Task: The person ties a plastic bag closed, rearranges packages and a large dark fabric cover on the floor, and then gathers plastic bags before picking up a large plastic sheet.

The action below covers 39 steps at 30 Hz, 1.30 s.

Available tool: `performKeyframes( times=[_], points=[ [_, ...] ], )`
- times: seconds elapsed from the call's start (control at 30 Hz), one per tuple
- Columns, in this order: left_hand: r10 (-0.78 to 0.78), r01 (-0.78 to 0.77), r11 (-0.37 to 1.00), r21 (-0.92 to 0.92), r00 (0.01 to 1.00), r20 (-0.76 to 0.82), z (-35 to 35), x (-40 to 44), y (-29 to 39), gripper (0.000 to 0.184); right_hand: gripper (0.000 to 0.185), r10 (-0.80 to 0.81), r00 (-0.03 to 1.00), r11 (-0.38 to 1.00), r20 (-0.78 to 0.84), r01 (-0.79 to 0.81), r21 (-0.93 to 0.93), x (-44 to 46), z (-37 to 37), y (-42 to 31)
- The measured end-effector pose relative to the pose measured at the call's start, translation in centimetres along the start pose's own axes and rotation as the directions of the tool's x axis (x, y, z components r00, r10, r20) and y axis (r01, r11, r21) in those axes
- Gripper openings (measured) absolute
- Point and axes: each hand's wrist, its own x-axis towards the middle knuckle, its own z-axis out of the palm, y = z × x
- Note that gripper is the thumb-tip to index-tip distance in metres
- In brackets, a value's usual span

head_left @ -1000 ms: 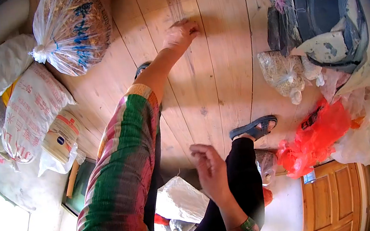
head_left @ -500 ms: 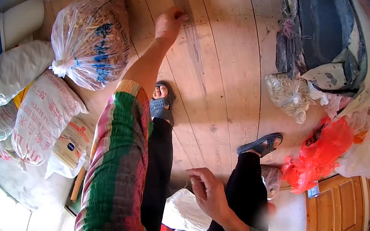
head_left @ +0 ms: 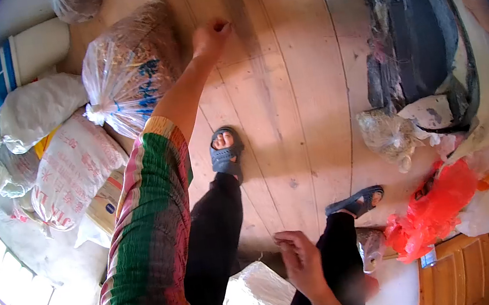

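Observation:
My left hand (head_left: pixel 211 38) is stretched out over the wooden floor (head_left: pixel 309 82), near a clear knotted bag (head_left: pixel 128 69) with blue writing. Its fingers are curled in, and anything they hold is too small or blurred to tell. Lower down, my right hand (head_left: pixel 302 262) hangs between my legs with thumb and bent fingers brought together. What it may hold I cannot make out. A white sheet-like bundle (head_left: pixel 262 289) lies close beside it.
White printed sacks (head_left: pixel 74 169) and a wooden-coloured package (head_left: pixel 107 201) line the left wall. On the right are dark torn material (head_left: pixel 420 30), a small clear bag (head_left: pixel 387 133), a red plastic bag (head_left: pixel 437 207) and a wooden door (head_left: pixel 458 272). My sandalled feet (head_left: pixel 225 146) stand apart.
My left hand has moved left, towards the clear bag. My right hand has shifted slightly right and lower in view. My left foot has come fully into view, and the view itself has shifted.

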Motion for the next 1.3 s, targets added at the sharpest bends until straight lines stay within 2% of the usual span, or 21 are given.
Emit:
performKeyframes(
  times=[0.1,0.17,0.23,0.27,0.37,0.4,0.47,0.57,0.63,0.7,0.9,0.97,1.0,1.07,1.1,1.13,1.17,1.2,1.23,1.27,1.3],
  points=[
    [0.041,-0.040,0.999,0.019,0.993,-0.107,-1.1,2.5,1.9,0.025,0.017,-0.020,0.994,0.999,-0.105,0.023,0.031,-1.4,-3.2,0.3],
    [0.010,-0.021,0.998,-0.053,0.982,-0.190,-1.3,4.9,2.9,0.026,0.012,0.150,0.955,0.988,-0.257,-0.153,0.009,-1.9,-4.9,-1.4],
    [0.075,-0.080,0.997,-0.017,0.979,-0.190,-1.1,7.5,3.6,0.026,0.011,0.192,0.932,0.931,-0.308,-0.074,0.358,-1.8,-6.0,-0.9],
    [0.139,-0.138,0.990,0.019,0.972,-0.188,-0.8,9.0,3.5,0.026,0.022,0.140,0.955,0.969,-0.260,-0.079,0.232,-2.9,-6.1,-3.0],
    [0.174,-0.161,0.983,0.089,0.970,-0.171,0.3,15.3,1.8,0.025,0.016,0.165,0.964,0.904,-0.210,-0.063,0.423,-2.5,-5.6,-3.1],
    [0.183,-0.164,0.978,0.125,0.970,-0.161,0.3,16.4,2.0,0.025,0.016,0.166,0.963,0.903,-0.210,-0.063,0.424,-2.2,-5.6,-2.8],
    [0.206,-0.178,0.966,0.189,0.968,-0.140,0.4,18.0,2.0,0.025,0.016,0.234,0.968,0.885,-0.090,-0.173,0.432,-2.0,-5.4,-2.1],
    [0.218,-0.186,0.952,0.241,0.969,-0.113,0.5,19.7,2.5,0.025,0.015,0.242,0.952,0.927,-0.186,-0.170,0.335,-1.1,-5.8,-1.7],
    [0.215,-0.184,0.945,0.272,0.973,-0.088,0.6,20.0,2.5,0.025,0.015,0.242,0.942,0.917,-0.233,-0.143,0.373,-1.0,-5.9,-1.9],
    [0.206,-0.178,0.941,0.289,0.976,-0.071,0.8,20.2,2.1,0.025,0.014,0.229,0.946,0.878,-0.230,-0.099,0.468,-0.8,-5.8,-2.4],
    [0.211,-0.195,0.914,0.356,0.977,-0.008,0.7,21.9,1.9,0.024,0.014,0.226,0.967,0.919,-0.118,-0.171,0.354,-0.7,-5.9,-2.0],
    [0.229,-0.230,0.899,0.372,0.972,0.049,0.9,21.1,2.5,0.025,0.014,0.214,0.966,0.916,-0.142,-0.148,0.372,-0.8,-5.8,-2.9],
    [0.245,-0.263,0.901,0.346,0.965,0.095,1.2,20.1,2.5,0.025,0.014,0.198,0.969,0.916,-0.146,-0.130,0.381,-0.9,-5.9,-3.5],
    [0.237,-0.259,0.964,0.063,0.940,0.245,2.9,15.0,2.5,0.025,0.014,0.193,0.971,0.881,-0.141,-0.109,0.460,-2.1,-5.8,-4.3],
    [0.182,-0.086,0.894,-0.440,0.967,0.181,4.9,8.4,3.6,0.023,0.015,0.160,0.982,0.849,-0.102,-0.085,0.521,-2.7,-5.7,-4.7],
    [0.198,-0.113,0.955,-0.273,0.931,0.306,5.5,4.7,3.3,0.025,0.015,0.097,0.994,0.860,-0.041,-0.063,0.506,-3.0,-5.7,-5.0],
    [0.095,0.037,0.951,-0.308,0.911,0.402,5.7,-1.2,5.3,0.023,0.016,0.034,0.999,0.870,0.029,-0.044,0.492,-3.3,-5.6,-5.1],
    [0.126,0.195,0.859,-0.473,0.815,0.566,7.0,-4.6,3.9,0.019,0.012,0.154,0.984,0.903,0.091,-0.177,0.392,-3.7,-5.4,-4.6],
    [0.117,0.271,0.840,-0.470,0.756,0.644,8.6,-8.2,2.6,0.015,0.014,0.083,0.984,0.912,0.159,-0.139,0.385,-3.9,-5.0,-4.1],
    [0.199,0.291,0.806,-0.516,0.688,0.698,9.4,-11.8,1.6,0.012,0.016,0.067,0.976,0.871,0.207,-0.158,0.465,-4.2,-4.3,-3.3],
    [0.138,0.361,0.799,-0.481,0.668,0.731,11.0,-15.2,0.5,0.009,0.018,0.042,0.966,0.823,0.254,-0.177,0.540,-4.4,-3.6,-2.7]
  ],
)
